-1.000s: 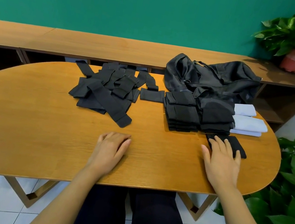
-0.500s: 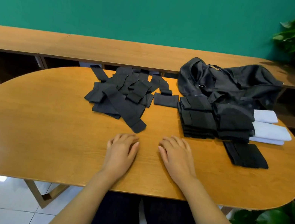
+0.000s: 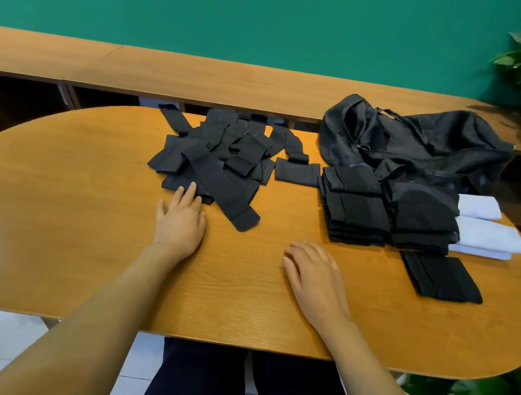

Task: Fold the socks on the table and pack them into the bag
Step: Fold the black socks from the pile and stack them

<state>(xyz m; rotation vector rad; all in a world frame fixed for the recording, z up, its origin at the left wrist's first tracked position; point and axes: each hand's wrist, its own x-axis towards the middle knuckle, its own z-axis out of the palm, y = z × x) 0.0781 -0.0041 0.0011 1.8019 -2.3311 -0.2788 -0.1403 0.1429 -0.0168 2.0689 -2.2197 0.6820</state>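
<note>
Our left hand (image 3: 181, 225) now lies farther forward, straight fingers (image 3: 190, 191) touching the unfolded socks (image 3: 219, 169) just ahead; our relaxed right hand (image 3: 315, 273) sits farther off.

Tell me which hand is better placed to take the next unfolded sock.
Left. The left hand touches the near edge of the unfolded sock pile; the right hand rests on the table, apart from it.

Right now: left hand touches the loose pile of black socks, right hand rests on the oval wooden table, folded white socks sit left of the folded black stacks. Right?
No: the head view shows the folded white socks right of the folded black stacks. Left hand on the loose black sock pile, right hand on the oval wooden table: correct.
</note>
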